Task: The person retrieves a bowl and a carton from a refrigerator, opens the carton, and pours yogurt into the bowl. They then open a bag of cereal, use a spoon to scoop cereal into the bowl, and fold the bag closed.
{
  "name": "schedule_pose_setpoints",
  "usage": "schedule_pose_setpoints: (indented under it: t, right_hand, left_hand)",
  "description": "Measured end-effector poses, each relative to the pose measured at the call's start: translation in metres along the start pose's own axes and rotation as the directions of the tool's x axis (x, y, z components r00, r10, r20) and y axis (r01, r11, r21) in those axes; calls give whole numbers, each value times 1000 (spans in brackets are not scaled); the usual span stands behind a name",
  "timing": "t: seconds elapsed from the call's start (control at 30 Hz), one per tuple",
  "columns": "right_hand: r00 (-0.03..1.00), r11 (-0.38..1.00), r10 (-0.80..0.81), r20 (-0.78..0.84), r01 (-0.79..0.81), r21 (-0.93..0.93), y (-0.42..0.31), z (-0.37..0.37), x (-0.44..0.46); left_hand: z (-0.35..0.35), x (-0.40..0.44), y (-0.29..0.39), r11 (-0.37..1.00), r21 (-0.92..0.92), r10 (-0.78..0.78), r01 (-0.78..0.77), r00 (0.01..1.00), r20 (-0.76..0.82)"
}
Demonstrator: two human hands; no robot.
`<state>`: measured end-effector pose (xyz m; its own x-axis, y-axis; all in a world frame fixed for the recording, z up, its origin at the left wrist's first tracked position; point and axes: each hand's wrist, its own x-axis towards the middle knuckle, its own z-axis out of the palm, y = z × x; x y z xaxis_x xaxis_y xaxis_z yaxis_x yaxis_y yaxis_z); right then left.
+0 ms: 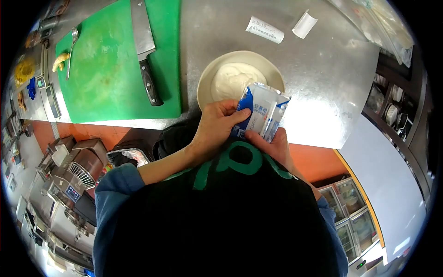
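Both my hands hold a blue-and-white printed food packet [263, 111] at the near rim of a pale bowl [203, 83]. My left hand [220, 121] pinches its left side between thumb and fingers. Lower down, my right hand [275, 147] grips the bottom right part, its fingers partly hidden behind the packet. Inside the bowl lies a thick white creamy mass [237, 76]. The packet covers the bowl's near right edge. Its top end looks crinkled, but whether it is torn open I cannot make out.
Left of the bowl, a cleaver [144, 37] and a spoon [72, 53] lie on a green cutting board [104, 60], beside a yellowish piece of food [60, 62]. Two curled paper labels [265, 29] rest on the steel counter [323, 83]. Plastic bags [383, 27] sit at the far right.
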<state>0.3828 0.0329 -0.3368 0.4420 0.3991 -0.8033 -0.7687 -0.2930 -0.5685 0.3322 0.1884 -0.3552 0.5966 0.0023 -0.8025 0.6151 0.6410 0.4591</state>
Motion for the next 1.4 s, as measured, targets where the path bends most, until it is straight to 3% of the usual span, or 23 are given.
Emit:
schedule_pose_setpoints:
  t: [0.07, 0.13, 0.17, 0.3, 0.37, 0.8, 0.87, 0.9, 0.97, 1.0, 1.07, 1.13, 1.17, 1.2, 1.23, 1.3, 1.33, 1.4]
  right_hand:
    - [999, 985, -2, 53, 11, -174, 15, -13, 1]
    - [998, 971, 16, 58, -2, -240, 20, -17, 1]
    - [997, 952, 30, 65, -9, -305, 23, -19, 2]
    - [988, 963, -61, 142, 96, -253, 48, -33, 7]
    - [979, 934, -104, 174, 156, -322, 50, -34, 9]
    - [981, 970, -127, 146, 154, -187, 72, -30, 10]
    - [989, 995, -96, 112, 97, -5, 65, -22, 7]
    - [989, 995, -95, 112, 97, -5, 61, -24, 8]
    - [977, 941, -135, 163, 178, -287, 52, -30, 13]
    - [977, 941, -137, 162, 180, -288, 40, -24, 13]
    - [995, 993, 52, 82, -43, -106, 16, -11, 9]
    - [991, 996, 18, 132, -6, -93, 26, -16, 16]
    - [984, 996, -9, 181, 24, -81, 29, -20, 19]
    - [984, 917, 25, 174, 47, -397, 21, -27, 18]
    - [985, 917, 18, 173, 52, -395, 12, -32, 14]
    - [970, 866, 219, 104, -144, -480, -7, -39, 5]
    - [986, 903, 162, 49, -128, -410, -11, -38, 2]
    - [991, 935, 125, 53, -100, -342, -8, -37, -1]
  left_hand:
    - [1, 0, 0, 999, 29, -25, 25, 999, -24]
    - [3, 1, -1, 985, -151, -93, 85, 995, -48]
    - [2, 2, -2, 985, -153, -93, 85, 994, -51]
    - [-4, 8, -7, 972, -210, -115, 107, 993, -24]
    - [-5, 11, -6, 954, -264, -147, 143, 989, 4]
    - [-9, 21, -6, 956, -214, -213, 201, 977, -31]
    - [-11, 19, 0, 953, -222, -220, 205, 975, -43]
    - [-16, 15, 12, 945, -239, -219, 223, 975, 43]
    - [-15, 13, 18, 937, -252, -213, 240, 968, 132]
    - [-9, 12, 16, 967, -184, -165, 179, 982, 86]
    - [0, 5, 20, 988, -106, -111, 115, 993, 42]
    - [10, -6, 37, 959, 78, -274, 274, 962, -10]
    - [7, -8, 33, 960, 85, -268, 268, 963, -10]
    - [-1, -10, 24, 981, 123, -155, 148, 987, 48]
    - [-6, -9, 16, 988, 152, -42, 24, 993, 113]
    - [-7, -4, 5, 997, 77, -18, 11, 996, 92]
    - [-6, -2, 2, 1000, -2, 1, -1, 998, 63]
    - [-4, -3, 0, 998, 62, 15, -20, 996, 83]
